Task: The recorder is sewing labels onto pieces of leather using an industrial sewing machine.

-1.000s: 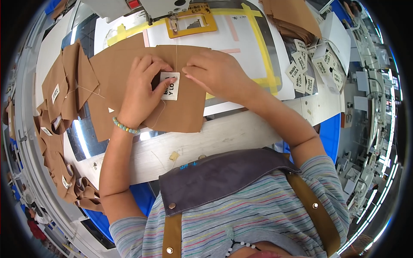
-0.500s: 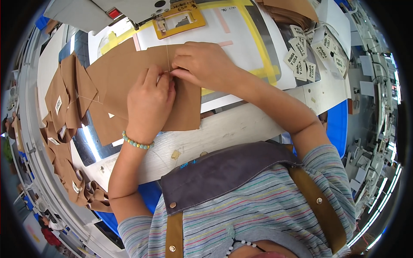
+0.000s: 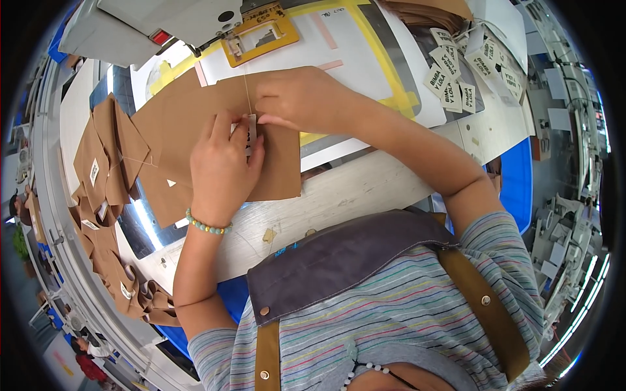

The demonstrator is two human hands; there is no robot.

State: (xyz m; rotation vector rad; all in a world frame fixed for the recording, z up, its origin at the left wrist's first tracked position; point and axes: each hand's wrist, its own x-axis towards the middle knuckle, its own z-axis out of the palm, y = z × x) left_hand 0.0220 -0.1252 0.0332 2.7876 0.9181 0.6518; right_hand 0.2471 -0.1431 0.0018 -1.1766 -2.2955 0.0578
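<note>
My left hand (image 3: 223, 166), wearing a beaded bracelet, is closed over a white label (image 3: 251, 125) on a brown cut panel (image 3: 280, 169), with curled fingers covering most of that label. Just right of it, my right hand (image 3: 297, 101) has its fingers bent in a pinch at the label's edge, where a pale thread (image 3: 246, 91) runs up; what the fingertips hold is too small to make out. Other brown pieces (image 3: 163, 117) lie under and left of the panel. Above stands a sewing machine (image 3: 143, 29) with a yellow template frame (image 3: 261, 40).
Loose white labels (image 3: 443, 85) and stacked brown pieces (image 3: 424, 13) sit at upper right. A heap of labelled brown pieces (image 3: 107, 215) hangs along the left. A blue bin (image 3: 518, 182) is beyond the table edge (image 3: 345, 182). Other people (image 3: 85, 358) appear far left.
My left hand has turned and closed over the label, which showed fully a second ago. My right hand has moved left to the label's edge. The view has shifted slightly.
</note>
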